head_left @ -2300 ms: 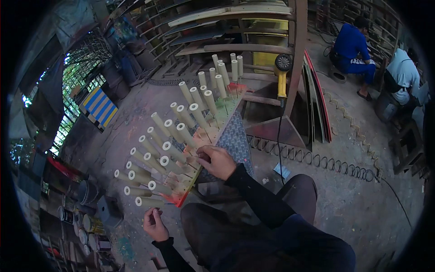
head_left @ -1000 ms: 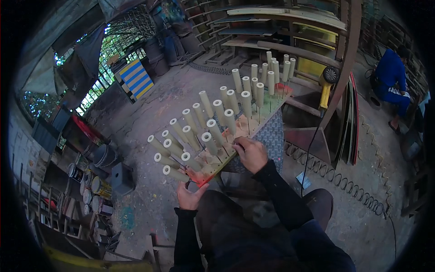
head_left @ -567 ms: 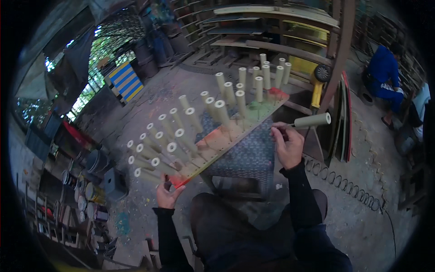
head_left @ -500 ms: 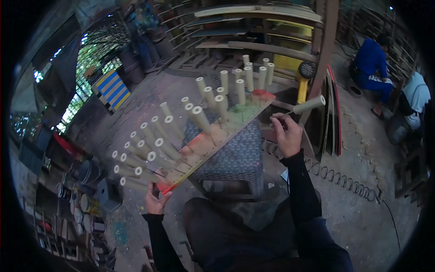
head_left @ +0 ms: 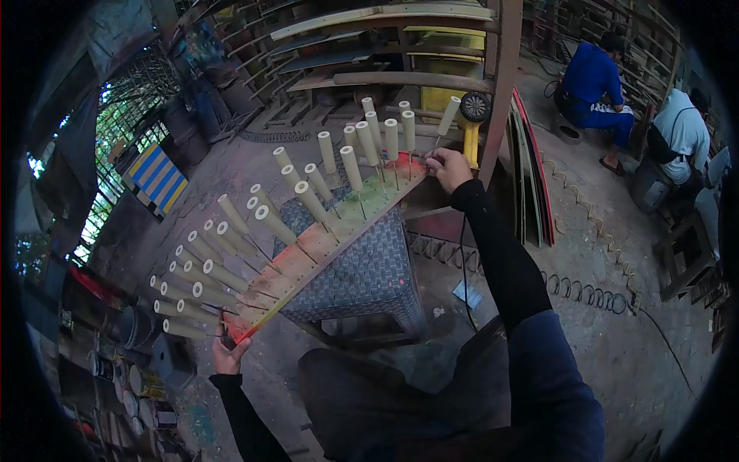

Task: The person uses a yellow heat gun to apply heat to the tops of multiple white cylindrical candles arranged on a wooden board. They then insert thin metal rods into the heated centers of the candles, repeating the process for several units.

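A long narrow board, smeared red, orange and green, slants across a grey woven stool. Several cream tubes with hollow tops stand or lean above it on thin rods. At the board's near left end, my left hand is closed on its red corner. My right hand is at the far right end, fingers pinched on the thin rod of another cream tube. That tube rises tilted above my fingers; whether the rod's tip is in the board is hidden.
Beyond the stool stands a rack with boards on it. A yellow tool with a round black end is by its post. Flat panels lean at right. A coiled hose lies on the floor. Two people sit farther right.
My right hand has moved from beside the board to its far right end, bringing the rod and tube upright. The view has shifted right. My left hand still grips the board.
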`<state>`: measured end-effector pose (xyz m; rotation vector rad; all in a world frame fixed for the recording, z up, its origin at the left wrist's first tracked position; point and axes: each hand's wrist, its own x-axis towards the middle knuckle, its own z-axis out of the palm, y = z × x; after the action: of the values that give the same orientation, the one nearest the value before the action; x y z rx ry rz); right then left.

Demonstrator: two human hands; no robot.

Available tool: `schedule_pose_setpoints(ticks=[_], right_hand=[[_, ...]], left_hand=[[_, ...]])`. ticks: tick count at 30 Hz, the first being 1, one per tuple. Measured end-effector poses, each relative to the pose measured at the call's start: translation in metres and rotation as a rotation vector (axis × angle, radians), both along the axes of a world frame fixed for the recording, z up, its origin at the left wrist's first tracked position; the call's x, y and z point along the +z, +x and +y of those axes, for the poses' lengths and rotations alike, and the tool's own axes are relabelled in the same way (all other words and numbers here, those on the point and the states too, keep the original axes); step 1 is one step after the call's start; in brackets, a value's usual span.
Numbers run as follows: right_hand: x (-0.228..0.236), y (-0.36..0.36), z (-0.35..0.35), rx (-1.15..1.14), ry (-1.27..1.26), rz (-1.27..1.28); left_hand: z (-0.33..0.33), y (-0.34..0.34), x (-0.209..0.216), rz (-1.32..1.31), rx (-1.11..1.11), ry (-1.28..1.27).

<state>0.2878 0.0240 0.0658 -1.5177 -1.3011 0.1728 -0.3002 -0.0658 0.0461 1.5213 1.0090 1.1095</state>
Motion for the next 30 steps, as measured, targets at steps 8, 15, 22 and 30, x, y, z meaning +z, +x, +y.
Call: schedule_pose_setpoints(ticks=[8,15,22,30], right_hand=[[0.010,-0.006,0.009,-0.099,-0.088,-0.144],[0.008,-0.004,0.012,-0.111,-0.087,-0.257],[0.012,-0.010,0.012,-0.129,-0.170,-0.320],[0.009,-0.005,0.009,-0.137,-0.107,-0.289]], left_hand=[[-0.002,0.005,0.005,-0.005,0.019,0.020],[0.002,-0.005,-0.003,0.017,0.004,-0.013],[0.002,-0.014,-0.007,0.087,0.031,-0.036],[0.005,-0.005,-0.002,0.047,0.005,0.006]])
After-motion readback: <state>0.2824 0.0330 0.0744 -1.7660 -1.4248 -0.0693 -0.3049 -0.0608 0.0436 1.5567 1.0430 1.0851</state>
